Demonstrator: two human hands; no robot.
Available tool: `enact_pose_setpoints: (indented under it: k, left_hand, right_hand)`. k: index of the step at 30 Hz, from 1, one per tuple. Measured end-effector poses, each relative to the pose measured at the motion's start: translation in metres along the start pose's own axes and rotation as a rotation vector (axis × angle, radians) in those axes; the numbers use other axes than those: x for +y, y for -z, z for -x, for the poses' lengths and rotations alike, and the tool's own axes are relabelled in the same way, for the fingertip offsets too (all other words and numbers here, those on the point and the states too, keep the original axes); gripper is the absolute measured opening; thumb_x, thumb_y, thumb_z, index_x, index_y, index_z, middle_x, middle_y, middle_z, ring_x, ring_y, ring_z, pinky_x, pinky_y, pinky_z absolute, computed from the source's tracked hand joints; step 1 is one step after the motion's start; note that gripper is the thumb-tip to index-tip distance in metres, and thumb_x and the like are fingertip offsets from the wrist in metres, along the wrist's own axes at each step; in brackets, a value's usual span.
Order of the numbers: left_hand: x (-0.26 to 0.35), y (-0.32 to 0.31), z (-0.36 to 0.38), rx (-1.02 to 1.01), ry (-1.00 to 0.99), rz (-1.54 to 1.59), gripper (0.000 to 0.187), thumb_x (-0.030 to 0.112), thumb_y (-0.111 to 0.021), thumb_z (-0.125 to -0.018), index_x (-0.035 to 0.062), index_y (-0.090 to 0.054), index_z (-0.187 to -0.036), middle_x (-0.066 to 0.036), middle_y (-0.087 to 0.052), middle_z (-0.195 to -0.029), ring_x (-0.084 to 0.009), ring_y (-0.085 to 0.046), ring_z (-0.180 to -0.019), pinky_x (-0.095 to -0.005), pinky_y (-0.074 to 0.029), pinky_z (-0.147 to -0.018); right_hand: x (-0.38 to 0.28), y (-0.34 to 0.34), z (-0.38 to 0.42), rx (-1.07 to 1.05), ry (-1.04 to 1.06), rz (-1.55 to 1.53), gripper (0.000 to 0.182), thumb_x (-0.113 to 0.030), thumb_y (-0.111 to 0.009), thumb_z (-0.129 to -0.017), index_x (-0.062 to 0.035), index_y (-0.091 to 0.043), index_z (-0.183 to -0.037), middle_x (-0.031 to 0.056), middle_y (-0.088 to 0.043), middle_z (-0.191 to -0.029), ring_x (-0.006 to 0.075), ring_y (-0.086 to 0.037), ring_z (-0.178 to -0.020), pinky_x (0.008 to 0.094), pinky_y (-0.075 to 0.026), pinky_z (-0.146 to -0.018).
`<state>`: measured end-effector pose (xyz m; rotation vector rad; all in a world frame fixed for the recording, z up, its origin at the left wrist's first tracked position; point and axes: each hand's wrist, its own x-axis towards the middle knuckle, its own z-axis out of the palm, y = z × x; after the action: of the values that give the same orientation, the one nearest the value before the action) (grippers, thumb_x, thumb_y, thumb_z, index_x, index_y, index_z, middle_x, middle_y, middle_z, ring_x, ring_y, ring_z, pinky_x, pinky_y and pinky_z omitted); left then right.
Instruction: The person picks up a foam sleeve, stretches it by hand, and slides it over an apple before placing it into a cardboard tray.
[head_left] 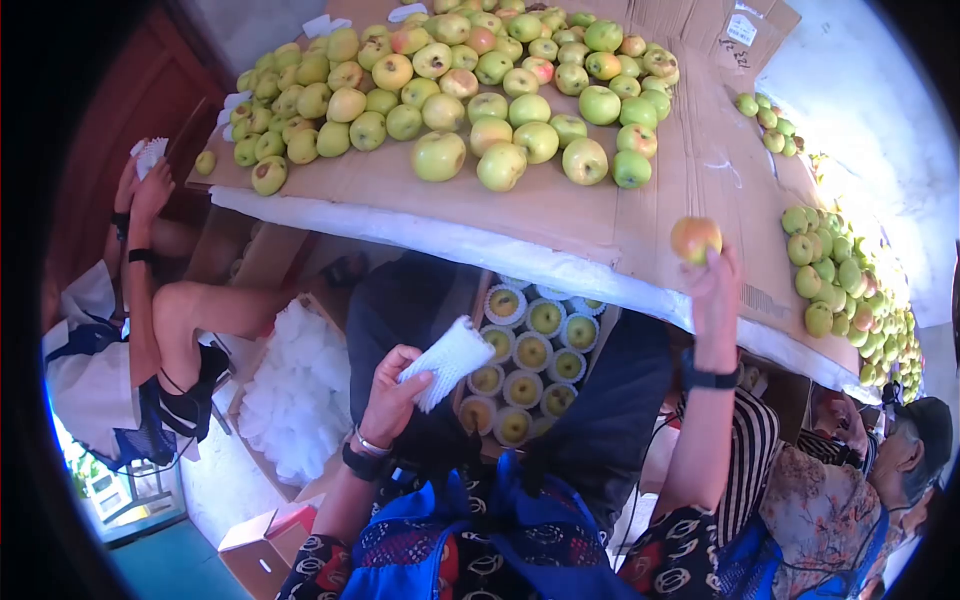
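Observation:
My left hand [392, 398] is closed round a white foam net sleeve [452, 364], held above my lap. Raised at the table's front edge, my right hand [714, 290] grips a yellow-red apple [696, 240] in its fingertips. Several loose green and yellow apples [437, 157] are heaped on the cardboard-covered table [660, 215] in front of me. Between my knees stands a box of apples [532, 352], each sitting in a white foam net; its near side is partly hidden by my legs.
White foam nets [297, 390] fill a box at my left. A co-worker on the left holds a white net [150, 155]. Another person [830, 500] sits at the right, near more apple piles [838, 265]. A cardboard box [262, 550] stands low at the left.

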<state>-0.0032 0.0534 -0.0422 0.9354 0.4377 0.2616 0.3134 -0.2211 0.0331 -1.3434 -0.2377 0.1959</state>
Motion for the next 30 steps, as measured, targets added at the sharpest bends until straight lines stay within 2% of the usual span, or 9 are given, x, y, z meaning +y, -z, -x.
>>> enact_pose_setpoints:
  k: [2, 4, 5, 8, 11, 14, 19, 21, 30]
  left_hand:
    - [0.002, -0.005, 0.001, 0.022, 0.027, 0.045, 0.026, 0.001, -0.064, -0.08, 0.0047, -0.053, -0.103, -0.003, -0.061, -0.093, -0.0106, -0.058, -0.085, -0.0253, -0.048, -0.075]
    - [0.002, -0.011, 0.002, 0.056, 0.057, 0.086, 0.029, 0.001, -0.064, -0.08, 0.0044, -0.054, -0.107, -0.004, -0.061, -0.095, -0.0113, -0.059, -0.086, -0.0261, -0.049, -0.076]
    - [0.001, -0.012, 0.003, 0.045, 0.048, 0.081, 0.032, 0.0, -0.063, -0.08, 0.0045, -0.053, -0.11, -0.004, -0.061, -0.096, -0.012, -0.059, -0.087, -0.0268, -0.049, -0.077]
    - [0.003, -0.016, 0.008, 0.037, 0.049, 0.088, 0.036, 0.0, -0.064, -0.079, 0.0062, -0.051, -0.113, -0.005, -0.061, -0.098, -0.0138, -0.059, -0.088, -0.0286, -0.05, -0.078]
    - [-0.003, -0.011, 0.011, -0.012, 0.072, 0.162, 0.039, -0.001, -0.065, -0.079, 0.0093, -0.047, -0.112, -0.006, -0.06, -0.097, -0.0149, -0.06, -0.088, -0.0295, -0.05, -0.078]
    - [-0.004, -0.014, 0.012, -0.023, 0.075, 0.186, 0.038, 0.0, -0.065, -0.079, 0.009, -0.047, -0.111, -0.006, -0.06, -0.097, -0.0149, -0.059, -0.089, -0.0295, -0.05, -0.078]
    - [-0.005, -0.016, 0.01, -0.042, 0.102, 0.173, 0.04, 0.0, -0.065, -0.079, 0.0087, -0.046, -0.113, -0.006, -0.06, -0.098, -0.0149, -0.059, -0.089, -0.0294, -0.05, -0.079]
    - [-0.004, -0.018, 0.009, -0.041, 0.105, 0.157, 0.041, 0.0, -0.065, -0.079, 0.0087, -0.046, -0.113, -0.006, -0.06, -0.098, -0.0149, -0.059, -0.09, -0.0293, -0.05, -0.08]
    - [-0.012, -0.022, 0.005, 0.047, 0.105, 0.019, 0.045, 0.001, -0.064, -0.08, 0.007, -0.042, -0.12, -0.006, -0.058, -0.1, -0.0136, -0.058, -0.088, -0.0265, -0.049, -0.076]
  right_hand:
    - [0.008, -0.032, 0.049, 0.002, -0.204, -0.529, 0.044, -0.032, -0.051, -0.088, -0.0054, -0.043, -0.121, 0.0125, -0.052, -0.116, 0.0263, -0.055, -0.1, 0.0338, -0.053, -0.068]
    - [0.02, -0.047, 0.084, -0.195, -0.379, -0.712, 0.045, -0.036, -0.049, -0.088, -0.0052, -0.044, -0.12, 0.012, -0.053, -0.111, 0.0272, -0.057, -0.089, 0.0307, -0.052, -0.059]
    - [0.031, -0.053, 0.099, -0.268, -0.426, -0.768, 0.052, -0.04, -0.05, -0.089, -0.0051, -0.04, -0.126, 0.0139, -0.056, -0.109, 0.029, -0.061, -0.092, 0.0327, -0.056, -0.062]
    - [0.032, -0.086, 0.137, -0.249, -0.398, -0.646, 0.05, -0.026, -0.058, -0.084, -0.0028, -0.042, -0.125, 0.0129, -0.054, -0.114, 0.0244, -0.057, -0.103, 0.0371, -0.05, -0.083]
    - [0.049, -0.086, 0.151, -0.359, -0.463, -0.598, 0.049, -0.015, -0.06, -0.081, -0.0011, -0.042, -0.124, 0.0118, -0.053, -0.119, 0.022, -0.053, -0.109, 0.0381, -0.043, -0.094]
    - [0.052, -0.09, 0.161, -0.38, -0.503, -0.546, 0.06, -0.023, -0.068, -0.076, 0.001, -0.043, -0.125, 0.0129, -0.053, -0.119, 0.0241, -0.053, -0.11, 0.0405, -0.045, -0.092]
    - [0.059, -0.09, 0.169, -0.4, -0.46, -0.607, 0.06, -0.027, -0.067, -0.077, 0.0014, -0.044, -0.124, 0.0142, -0.051, -0.122, 0.0261, -0.052, -0.112, 0.0416, -0.043, -0.094]
    - [0.06, -0.092, 0.17, -0.532, -0.507, -0.752, 0.055, -0.025, -0.064, -0.081, -0.0008, -0.042, -0.126, 0.013, -0.05, -0.124, 0.0238, -0.049, -0.114, 0.0412, -0.039, -0.098]
    - [0.077, -0.093, 0.179, -0.436, -0.693, -0.918, 0.055, -0.026, -0.062, -0.083, -0.0016, -0.041, -0.127, 0.0124, -0.049, -0.125, 0.0256, -0.049, -0.115, 0.0457, -0.039, -0.097]
